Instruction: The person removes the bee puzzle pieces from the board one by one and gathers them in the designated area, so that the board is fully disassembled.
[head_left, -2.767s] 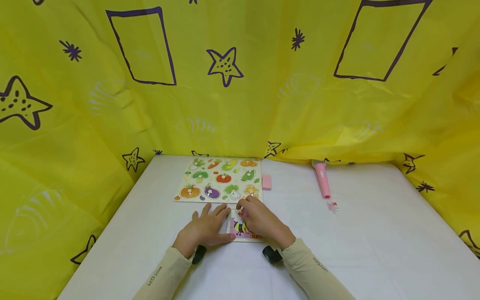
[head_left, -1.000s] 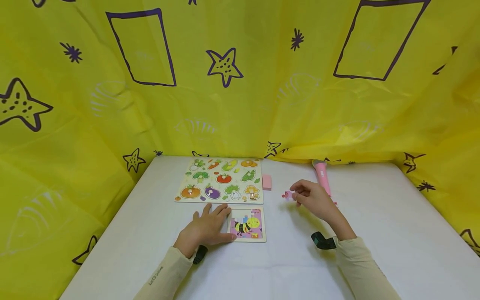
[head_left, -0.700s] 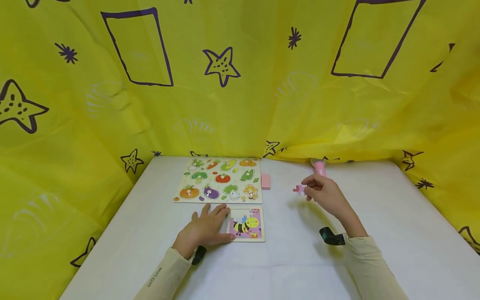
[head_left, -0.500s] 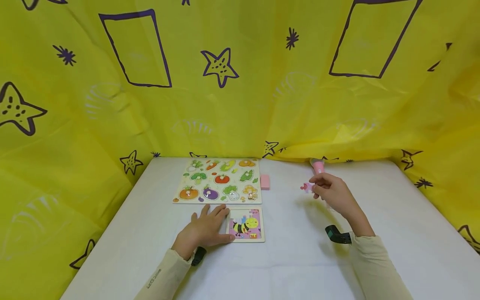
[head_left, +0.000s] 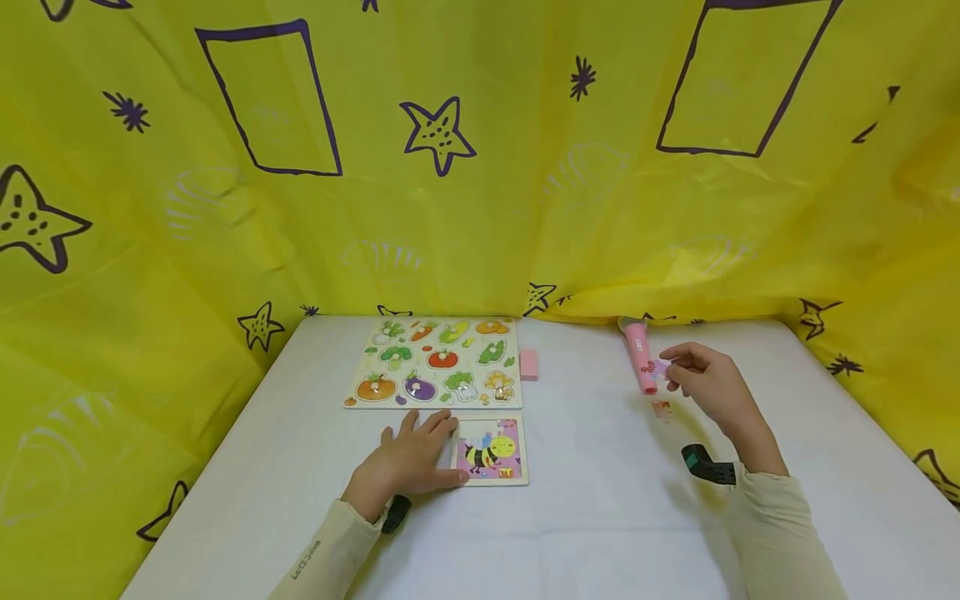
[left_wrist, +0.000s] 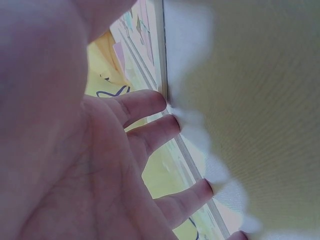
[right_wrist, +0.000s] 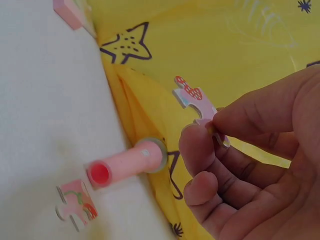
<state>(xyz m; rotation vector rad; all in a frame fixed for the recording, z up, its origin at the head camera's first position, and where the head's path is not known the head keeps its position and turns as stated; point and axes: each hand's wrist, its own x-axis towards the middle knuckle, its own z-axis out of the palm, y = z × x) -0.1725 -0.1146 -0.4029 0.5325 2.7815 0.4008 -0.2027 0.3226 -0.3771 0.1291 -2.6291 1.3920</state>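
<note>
Held a puzzle piece [right_wrist: 192, 98] pinched in the right hand [head_left: 707, 382], up off the tabletop [head_left: 585, 500] near the pink microphone [head_left: 636, 343], and rested a wide-spread left hand [head_left: 409, 460] against the bee puzzle [head_left: 493, 451]. Called for a light edge grip, nothing hurried! Couldn't make out the print under the right thumb [right_wrist: 260, 110], nor much past the left palm [left_wrist: 85, 175].

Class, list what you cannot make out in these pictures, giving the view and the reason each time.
Right wrist view: the part of the puzzle piece pinched by the right hand, covered by thumb and fingers.
Head view: the lettering on the pink microphone, too small to read.
Left wrist view: most of the bee puzzle, cut off by the top edge and blocked by the left hand.
</note>
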